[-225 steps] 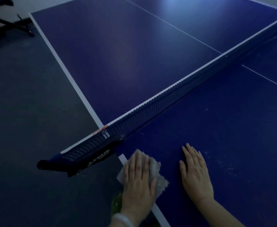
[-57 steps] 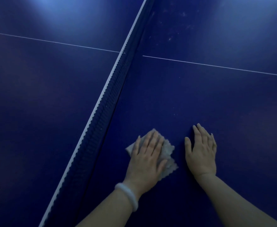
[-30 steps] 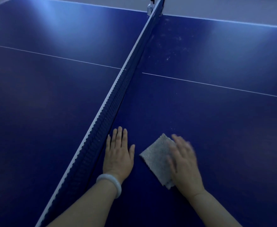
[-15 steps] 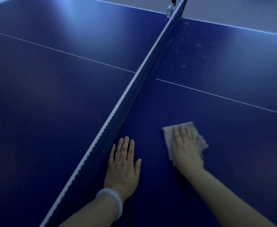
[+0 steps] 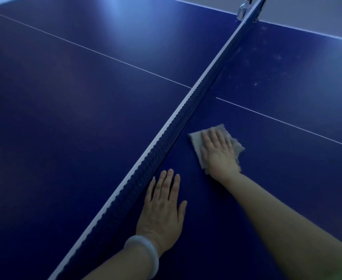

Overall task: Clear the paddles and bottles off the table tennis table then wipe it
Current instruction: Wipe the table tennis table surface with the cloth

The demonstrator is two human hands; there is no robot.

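two hands lie flat on the table point(image 5: 287, 178): right hand point(image 5: 219, 153), fingers straight toward 12 o'clock, presses the cloth point(image 5: 196, 141); left hand point(image 5: 163, 207), at its 7 o'clock, fingers relaxed beside the net point(image 5: 156, 150).

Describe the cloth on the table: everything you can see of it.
The cloth is a small pale grey rag, thin and soft-looking, with a ragged edge on its right side. It lies flat on the blue table, just right of the net and apart from it, short of the white centre line. The right hand presses on it with straight fingers and covers its middle, so only its corners and edges show. The left hand does not touch it.
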